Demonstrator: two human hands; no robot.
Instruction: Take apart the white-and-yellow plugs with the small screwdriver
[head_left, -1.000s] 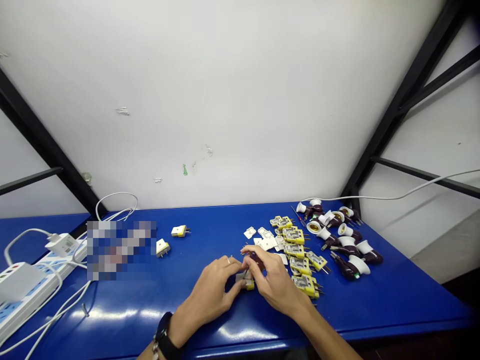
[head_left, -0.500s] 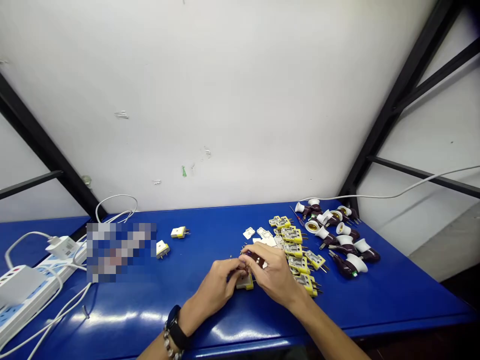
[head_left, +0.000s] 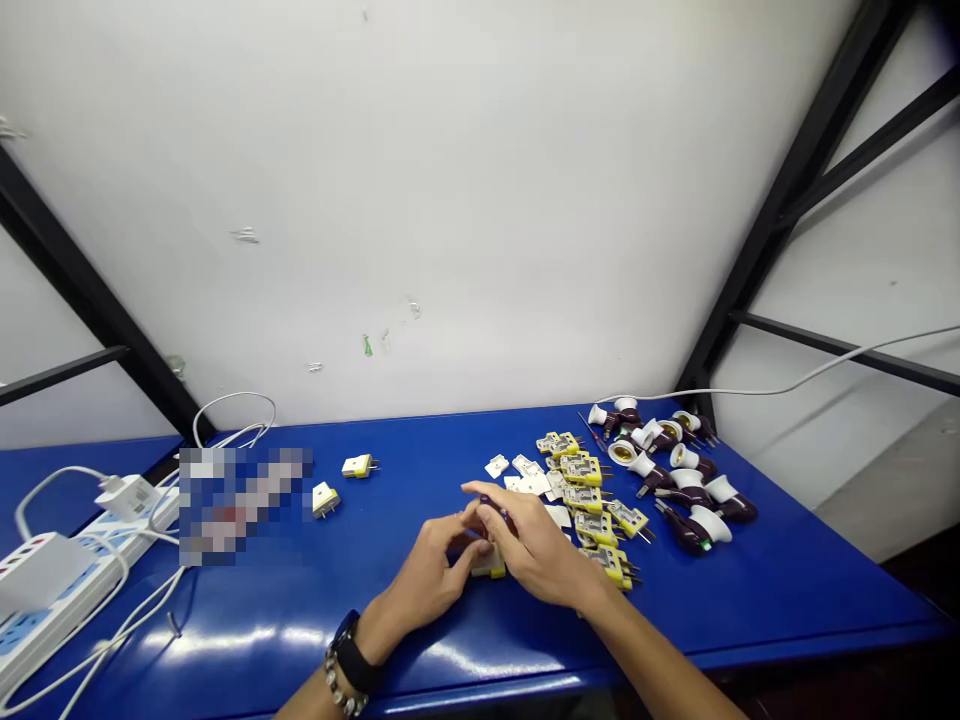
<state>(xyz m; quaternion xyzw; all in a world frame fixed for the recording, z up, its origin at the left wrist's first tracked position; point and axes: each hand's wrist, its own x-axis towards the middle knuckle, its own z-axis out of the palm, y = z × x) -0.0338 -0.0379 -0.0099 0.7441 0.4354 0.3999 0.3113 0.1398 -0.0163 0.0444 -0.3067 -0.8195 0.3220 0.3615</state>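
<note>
My left hand (head_left: 431, 575) and my right hand (head_left: 536, 545) meet over the blue table (head_left: 750, 600), near its front edge. Between them sits a small yellow and white plug (head_left: 489, 568), pinched by the fingers of my left hand. My right hand is curled over it and grips a dark screwdriver-like tool (head_left: 491, 507) pointing down at the plug. A pile of yellow plugs (head_left: 596, 505) lies just right of my right hand, with loose white plug covers (head_left: 529, 475) behind it.
Maroon and white lamp-socket adapters (head_left: 675, 470) are heaped at the right rear. Two more yellow plugs (head_left: 358, 465) lie left of centre. A white power strip (head_left: 52, 590) with a charger and white cables fills the left end. Black frame bars rise on both sides.
Both hands have shifted slightly away from me along the table with the plug. My right forefinger now sticks out leftward over the plug.
</note>
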